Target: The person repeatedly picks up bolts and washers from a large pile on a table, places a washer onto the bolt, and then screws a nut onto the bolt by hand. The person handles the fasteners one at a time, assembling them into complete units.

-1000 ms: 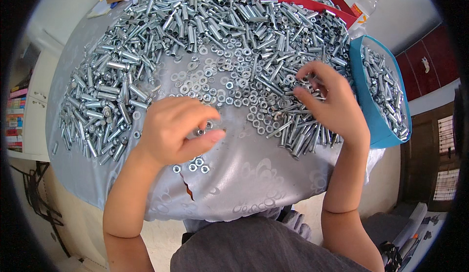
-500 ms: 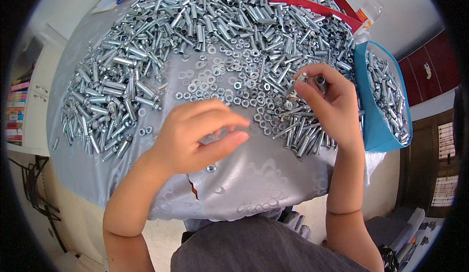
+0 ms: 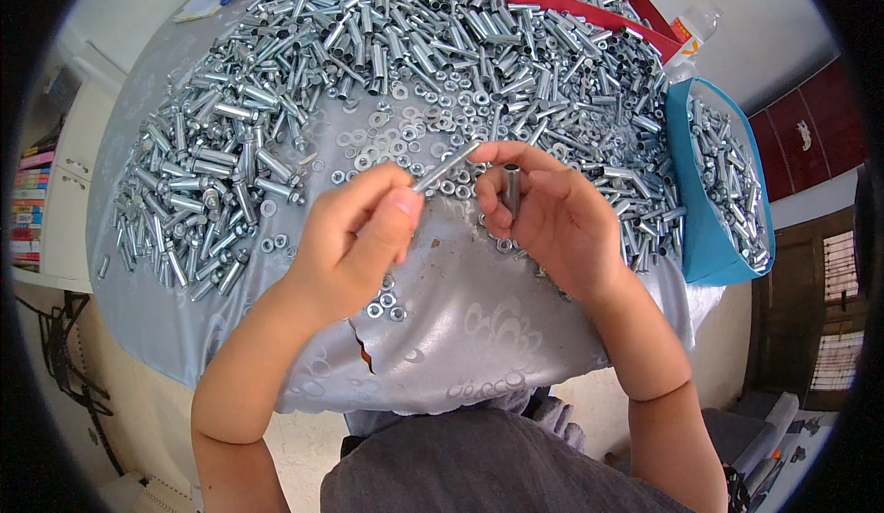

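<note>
My left hand [image 3: 354, 241] pinches one end of a slim metal bolt [image 3: 447, 165], which slants up to the right over the table. The tip of my right index finger meets the bolt's far end. Curled fingers of my right hand [image 3: 566, 227] hold a hollow metal sleeve [image 3: 513, 186], its open end facing up. Just beyond both hands lie loose washers [image 3: 366, 156] and hex nuts [image 3: 447, 187]. A few more nuts [image 3: 397, 313] sit close to my left wrist, partly covered by it.
Sleeves and bolts form a wide heap [image 3: 368, 34] at the back. Assembled anchor bolts [image 3: 212, 177] pile up on the left. A red box [image 3: 562, 5] and a blue fabric bin [image 3: 727, 273], both holding metal parts, stand at right. The grey tablecloth [image 3: 479, 347] has a tear near the front.
My right hand has come left and nearer from the bolt pile, bringing the sleeve and bolt. My left hand, empty before, now grips the bolt. Several nuts by the left wrist are uncovered.
</note>
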Available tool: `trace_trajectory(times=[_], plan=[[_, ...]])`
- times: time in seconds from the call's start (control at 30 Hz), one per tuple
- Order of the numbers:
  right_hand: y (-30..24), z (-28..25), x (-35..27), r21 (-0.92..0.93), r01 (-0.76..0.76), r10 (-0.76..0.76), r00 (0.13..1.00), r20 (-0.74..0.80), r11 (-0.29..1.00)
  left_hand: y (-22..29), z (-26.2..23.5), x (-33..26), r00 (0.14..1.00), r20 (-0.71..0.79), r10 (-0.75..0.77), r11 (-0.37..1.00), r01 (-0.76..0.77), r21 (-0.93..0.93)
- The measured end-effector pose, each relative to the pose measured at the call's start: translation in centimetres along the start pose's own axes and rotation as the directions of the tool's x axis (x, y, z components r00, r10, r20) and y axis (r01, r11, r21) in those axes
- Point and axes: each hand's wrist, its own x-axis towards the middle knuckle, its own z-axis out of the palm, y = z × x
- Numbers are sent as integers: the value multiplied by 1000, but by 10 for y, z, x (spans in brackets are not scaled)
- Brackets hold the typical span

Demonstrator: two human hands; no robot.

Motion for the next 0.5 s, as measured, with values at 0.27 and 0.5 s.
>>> trace_trajectory(times=[0.27,0.5], plan=[[0,12,0,-398,-50,-34,979,-200,916,4,-2,-1,999,43,-28,999,27,35],[2,2,2,-293,54,-130,960,-246,954,10,-4,-1,985,150,-87,989,67,132]])
